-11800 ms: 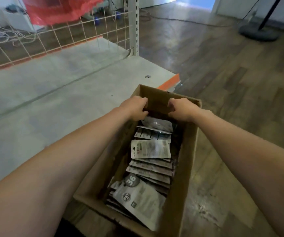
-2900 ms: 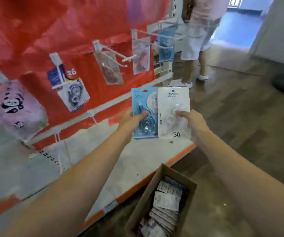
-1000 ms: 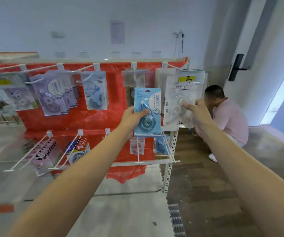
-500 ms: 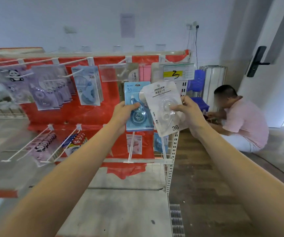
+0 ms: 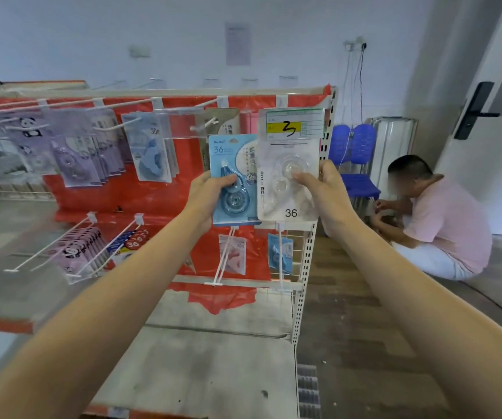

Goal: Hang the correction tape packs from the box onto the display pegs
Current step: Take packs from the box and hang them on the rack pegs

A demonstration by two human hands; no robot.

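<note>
My left hand (image 5: pixel 206 193) grips a blue correction tape pack (image 5: pixel 234 158) marked 36, thumb across its front. My right hand (image 5: pixel 324 189) holds a clear white pack (image 5: pixel 286 211), also marked 36, upright with its top just under the yellow price tag (image 5: pixel 294 124) of the top-right peg. Both packs are side by side in front of the red-backed display rack (image 5: pixel 165 201). A bare top peg (image 5: pixel 203 127) juts out left of the blue pack. The box is out of view.
Purple panda packs (image 5: pixel 32 140) and light blue packs (image 5: pixel 151 155) hang on the upper pegs at left. Lower pegs (image 5: pixel 224 258) carry a few packs. The grey base shelf (image 5: pixel 207 358) lies below. A person in a pink shirt (image 5: pixel 443 219) crouches on the floor at right.
My right hand straightened the clear pack from a tilt and raised it under the price tag. Both packs moved slightly closer to the top row of pegs.
</note>
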